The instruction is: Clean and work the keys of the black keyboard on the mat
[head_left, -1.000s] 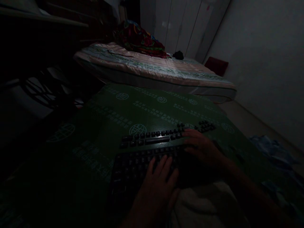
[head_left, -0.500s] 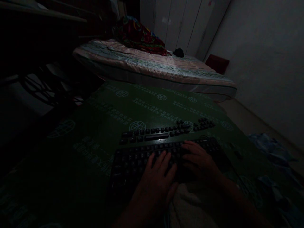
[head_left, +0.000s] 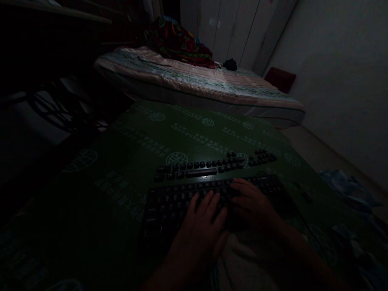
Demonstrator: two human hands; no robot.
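A black computer keyboard [head_left: 169,200] lies on the green printed board, its cable running off to the right. My left hand [head_left: 201,228] rests over the middle of it, fingers spread and stretched across the keys. Just to the right, my right hand [head_left: 253,202] reaches over the keyboard with its fingers apart; their undersides are in deep shadow. Beyond the keyboard's far edge, loose black keycaps [head_left: 209,163] are laid out in rows, with a long spacebar keycap [head_left: 201,173] among them. Below my hands a pale cloth [head_left: 242,258] shows dimly.
The green board [head_left: 121,161] stretches out to a bed [head_left: 197,81] with a red flowered blanket [head_left: 182,42]. Bluish crumpled cloth [head_left: 345,186] lies at the right. A dark wheel-like frame [head_left: 54,107] stands at the left. The room is very dim.
The view has shifted slightly. Both hands keep nearly the same place and pose over the keyboard, and the keycap rows look unchanged.
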